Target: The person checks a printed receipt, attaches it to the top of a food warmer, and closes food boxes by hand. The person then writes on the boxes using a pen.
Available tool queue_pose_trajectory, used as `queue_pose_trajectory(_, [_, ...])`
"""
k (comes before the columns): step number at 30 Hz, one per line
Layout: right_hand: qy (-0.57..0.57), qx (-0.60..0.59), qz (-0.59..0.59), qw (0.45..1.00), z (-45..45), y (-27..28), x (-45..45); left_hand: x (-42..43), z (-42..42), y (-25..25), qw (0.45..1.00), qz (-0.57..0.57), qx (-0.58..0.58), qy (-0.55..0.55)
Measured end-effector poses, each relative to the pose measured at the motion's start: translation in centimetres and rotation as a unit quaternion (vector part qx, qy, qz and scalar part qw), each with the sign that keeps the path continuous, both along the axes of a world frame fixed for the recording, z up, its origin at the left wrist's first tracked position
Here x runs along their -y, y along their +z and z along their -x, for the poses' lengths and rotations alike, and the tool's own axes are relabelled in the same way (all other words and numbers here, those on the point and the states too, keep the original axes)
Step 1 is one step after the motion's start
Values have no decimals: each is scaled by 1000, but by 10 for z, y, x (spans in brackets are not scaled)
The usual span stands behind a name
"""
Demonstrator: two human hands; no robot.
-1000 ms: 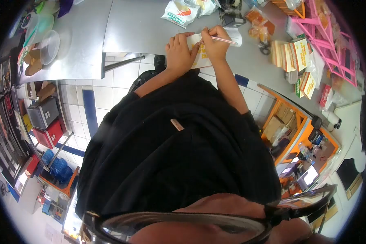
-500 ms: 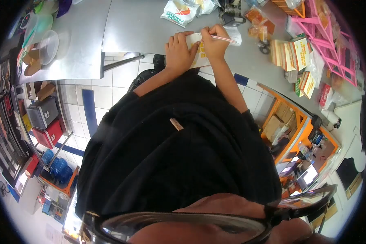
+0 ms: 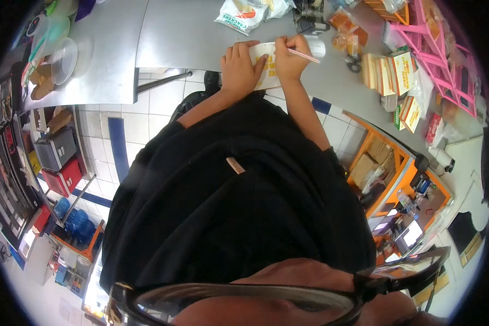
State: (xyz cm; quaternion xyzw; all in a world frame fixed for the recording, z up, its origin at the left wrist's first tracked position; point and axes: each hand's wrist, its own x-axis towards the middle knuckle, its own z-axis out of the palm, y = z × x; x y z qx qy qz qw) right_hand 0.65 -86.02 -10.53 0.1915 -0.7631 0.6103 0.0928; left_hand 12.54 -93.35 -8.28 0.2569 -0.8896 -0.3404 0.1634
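While left hand lies spread on paper, right hand pinches pen slanting rightward.

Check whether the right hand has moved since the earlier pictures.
Yes: the right hand has shifted slightly rightward, toward the yellow-and-white stack.

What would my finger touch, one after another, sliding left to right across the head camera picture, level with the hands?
Clear plastic tub → left hand → white card with yellow print → right hand → yellow-and-white stack → pink rack.
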Motion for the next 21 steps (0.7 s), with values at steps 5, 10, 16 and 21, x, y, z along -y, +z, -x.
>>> queue_pose_trajectory(5, [-9,2,3,1000,0,2,1,0,0,1,1000,-5,-3,-3])
queue_pose_trajectory(10, [-4,8,-16,1000,1,6,0,0,0,2,1000,-7,-1,-5])
queue_pose_trajectory(16, [-26,0,-26,999,1,3,2,0,0,1,1000,0,7,-2])
queue_pose_trajectory(21, [-20,12,-14,1000,2,0,1,0,0,2,1000,-3,12,-1])
